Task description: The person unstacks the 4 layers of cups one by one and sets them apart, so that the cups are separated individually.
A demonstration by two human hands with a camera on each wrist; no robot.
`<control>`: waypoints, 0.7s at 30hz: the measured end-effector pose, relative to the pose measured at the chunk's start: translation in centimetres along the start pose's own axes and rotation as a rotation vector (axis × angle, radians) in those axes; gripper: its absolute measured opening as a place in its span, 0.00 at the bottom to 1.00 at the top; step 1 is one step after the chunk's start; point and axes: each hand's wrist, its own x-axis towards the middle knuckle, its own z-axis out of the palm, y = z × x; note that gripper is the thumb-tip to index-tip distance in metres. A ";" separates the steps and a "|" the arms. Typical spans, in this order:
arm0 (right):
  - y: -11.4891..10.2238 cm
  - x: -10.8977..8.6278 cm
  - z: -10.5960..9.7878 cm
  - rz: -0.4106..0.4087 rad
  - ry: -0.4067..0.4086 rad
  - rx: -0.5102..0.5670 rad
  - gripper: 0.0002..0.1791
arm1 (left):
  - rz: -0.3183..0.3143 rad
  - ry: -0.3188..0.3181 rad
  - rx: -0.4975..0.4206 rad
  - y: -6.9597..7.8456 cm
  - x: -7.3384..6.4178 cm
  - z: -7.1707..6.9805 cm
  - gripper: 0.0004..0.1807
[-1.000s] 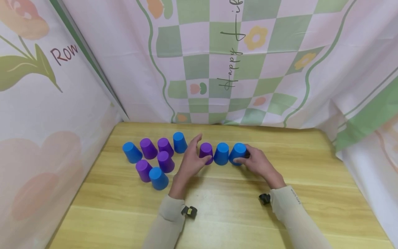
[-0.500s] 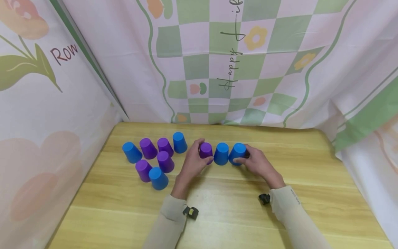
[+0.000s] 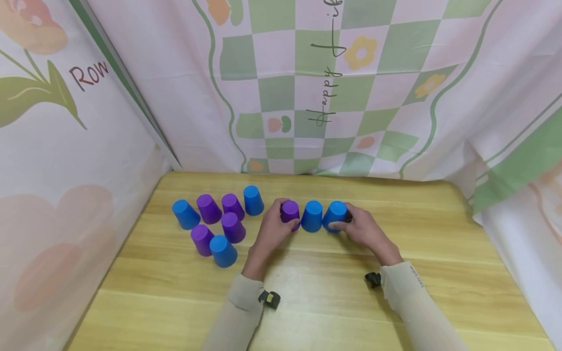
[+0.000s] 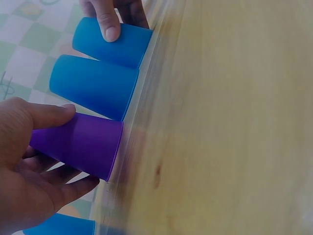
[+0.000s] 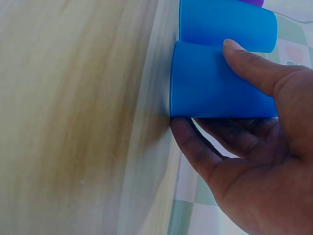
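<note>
Three upside-down cups stand side by side in a row on the wooden table. My left hand (image 3: 273,228) grips the purple cup (image 4: 80,144) at the row's left end, thumb on its near side and fingers behind. In the middle stands a blue cup (image 3: 312,217) that neither hand holds. At the right end my right hand (image 3: 364,228) holds another blue cup (image 5: 215,83), its thumb on the near side and its fingers round the outer side. In the left wrist view, the right hand's thumb rests on that far blue cup (image 4: 124,46).
Left of the row, several more upside-down cups stand in a loose group, among them a blue cup (image 3: 253,201) at the back, a purple cup (image 3: 233,228) and a blue cup (image 3: 224,251) nearest me. A printed curtain (image 3: 210,156) hangs behind the table (image 3: 325,302).
My left hand's fingers have closed in from a spread pose to grip the purple cup. The right hand and the other cups look unmoved.
</note>
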 end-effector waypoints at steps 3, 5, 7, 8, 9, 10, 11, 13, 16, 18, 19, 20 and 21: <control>0.0 0.0 -0.1 -0.004 -0.001 -0.004 0.20 | -0.002 -0.002 -0.002 0.0 0.0 0.0 0.30; 0.0 0.0 -0.1 -0.001 0.000 -0.004 0.19 | -0.004 -0.003 0.000 0.0 0.0 0.0 0.30; 0.0 0.0 -0.1 0.000 0.000 -0.004 0.20 | -0.005 -0.004 0.001 0.1 0.0 -0.1 0.29; 0.0 -0.1 -0.1 -0.002 0.000 -0.004 0.20 | -0.006 -0.004 0.001 0.1 0.0 -0.1 0.30; 0.1 0.0 -0.1 0.000 0.001 -0.002 0.20 | -0.005 -0.004 0.002 0.1 0.0 -0.2 0.30; 0.1 -0.1 -0.1 0.000 0.001 -0.003 0.20 | -0.005 -0.003 0.003 0.2 0.0 -0.2 0.30; 0.1 0.0 0.0 -0.001 0.002 -0.003 0.20 | -0.004 -0.002 0.004 0.2 0.0 -0.3 0.30; 0.1 -0.1 0.0 -0.004 0.004 -0.004 0.19 | -0.002 0.001 0.008 0.3 0.0 -0.3 0.30; 0.0 -0.1 0.0 -0.003 0.003 -0.002 0.20 | -0.002 0.008 0.011 0.4 -0.1 -0.5 0.30; 0.0 -0.1 0.0 -0.002 0.000 -0.001 0.20 | -0.003 0.013 0.010 0.6 -0.2 -0.6 0.30; 0.0 -0.1 -0.1 0.000 0.000 0.000 0.20 | -0.004 0.017 0.006 0.7 -0.2 -0.7 0.30; 0.0 -0.1 -0.1 0.001 -0.002 0.000 0.20 | -0.004 0.020 0.004 0.8 -0.3 -0.8 0.31; 0.0 -0.1 -0.1 0.001 -0.003 -0.002 0.20 | -0.004 0.024 0.006 0.9 -0.4 -0.9 0.31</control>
